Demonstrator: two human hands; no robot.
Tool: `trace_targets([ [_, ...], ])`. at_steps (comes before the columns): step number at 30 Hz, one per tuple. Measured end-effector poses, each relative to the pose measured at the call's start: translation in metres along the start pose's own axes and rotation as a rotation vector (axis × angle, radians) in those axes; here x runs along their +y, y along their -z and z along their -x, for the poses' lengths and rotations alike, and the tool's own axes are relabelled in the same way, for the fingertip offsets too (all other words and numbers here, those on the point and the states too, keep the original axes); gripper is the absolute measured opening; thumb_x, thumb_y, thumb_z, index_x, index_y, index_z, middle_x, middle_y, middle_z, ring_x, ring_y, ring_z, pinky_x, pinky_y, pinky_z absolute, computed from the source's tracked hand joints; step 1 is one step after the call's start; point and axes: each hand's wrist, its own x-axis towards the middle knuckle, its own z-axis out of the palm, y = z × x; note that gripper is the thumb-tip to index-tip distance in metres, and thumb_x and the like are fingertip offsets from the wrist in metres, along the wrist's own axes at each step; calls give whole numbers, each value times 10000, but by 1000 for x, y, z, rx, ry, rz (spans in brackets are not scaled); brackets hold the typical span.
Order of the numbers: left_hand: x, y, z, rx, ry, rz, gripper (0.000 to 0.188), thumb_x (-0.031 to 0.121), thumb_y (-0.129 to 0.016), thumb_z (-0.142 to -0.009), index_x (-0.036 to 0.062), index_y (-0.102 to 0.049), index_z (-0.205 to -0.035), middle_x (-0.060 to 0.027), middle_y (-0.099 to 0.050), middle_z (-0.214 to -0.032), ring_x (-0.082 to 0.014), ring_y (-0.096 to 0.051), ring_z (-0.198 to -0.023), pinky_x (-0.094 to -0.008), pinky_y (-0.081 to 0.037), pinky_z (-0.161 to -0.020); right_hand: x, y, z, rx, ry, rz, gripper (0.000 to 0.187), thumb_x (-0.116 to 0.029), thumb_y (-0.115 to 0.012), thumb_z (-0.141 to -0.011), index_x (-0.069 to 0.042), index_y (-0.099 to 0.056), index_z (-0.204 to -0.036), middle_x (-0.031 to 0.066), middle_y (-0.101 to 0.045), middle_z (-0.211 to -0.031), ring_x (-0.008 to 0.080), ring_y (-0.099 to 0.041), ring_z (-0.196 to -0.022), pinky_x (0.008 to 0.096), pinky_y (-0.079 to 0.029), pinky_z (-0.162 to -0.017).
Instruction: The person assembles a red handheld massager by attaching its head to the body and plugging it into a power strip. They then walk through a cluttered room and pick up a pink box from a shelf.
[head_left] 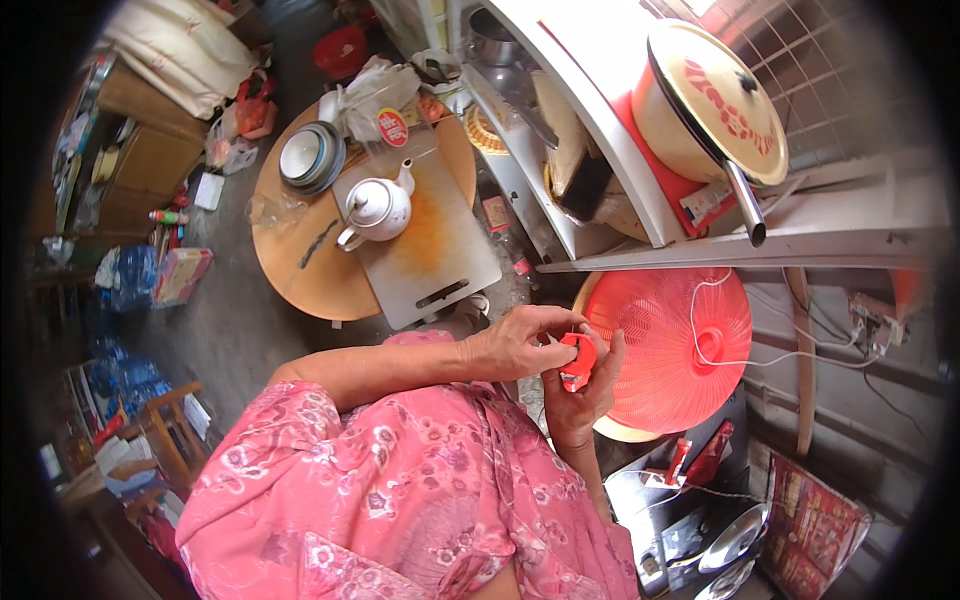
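Note:
Both my hands meet in front of my chest. My right hand grips a small red round object with a dark hollow in its middle. What kind of thing it is I cannot make out. My left hand reaches in from the left, its fingers bent and its thumb pressed at the hollow. The left fingertips are close together at the object's upper edge; whether something thin is pinched there is too small to tell. A red mesh food cover lies just beyond my right hand.
A round wooden table carries a cutting board, a white teapot, stacked bowls and plastic bags. At right, an enamel pot stands on a white shelf. White cables cross the food cover. Water jugs stand at left.

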Motion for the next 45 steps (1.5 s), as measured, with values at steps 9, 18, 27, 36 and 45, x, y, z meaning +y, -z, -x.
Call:
trace_targets([
  [9,15,-29,24,199,-46,-167,354,121,-595,-761,-47,-539,-1067,-142,-641,-890,-144,-612,-866,-263,-475,-781,1,15,18,-65,45,-66,782,-6,-716,-703,79,-232,-1311,182,-553,-1106,253,-589,-955,318,-474,-820],
  [18,7,-29,39,172,-107,-303,268,70,-574,-772,-4,-559,-1029,-135,-644,-871,-175,-627,-802,-281,-483,-748,6,18,29,-283,-130,-120,502,-133,-747,-656,-2,-493,-1069,131,-589,-899,282,-591,-789,343,-475,-671],
  [27,2,33,73,260,-275,-911,390,41,-560,-715,-23,-486,-1093,-174,-588,-747,-352,-583,-672,-399,-469,-605,-22,-43,-7,-370,194,140,364,-200,-741,-610,-49,-528,-863,107,-533,-666,301,-539,-609,390,-431,-550],
  [36,12,85,95,291,-188,-862,203,95,-549,-767,19,-526,-954,-152,-572,-703,-333,-587,-674,-396,-467,-599,-45,-89,-33,-478,288,64,384,-220,-760,-594,-43,-547,-860,119,-560,-687,308,-556,-616,392,-440,-555],
  [45,-28,53,127,491,-229,-760,130,129,-544,-785,29,-533,-868,-169,-539,-631,-360,-562,-583,-415,-454,-523,-37,-78,-5,-725,293,-55,404,-182,-788,-558,-33,-557,-855,154,-580,-727,338,-576,-655,389,-455,-567],
])
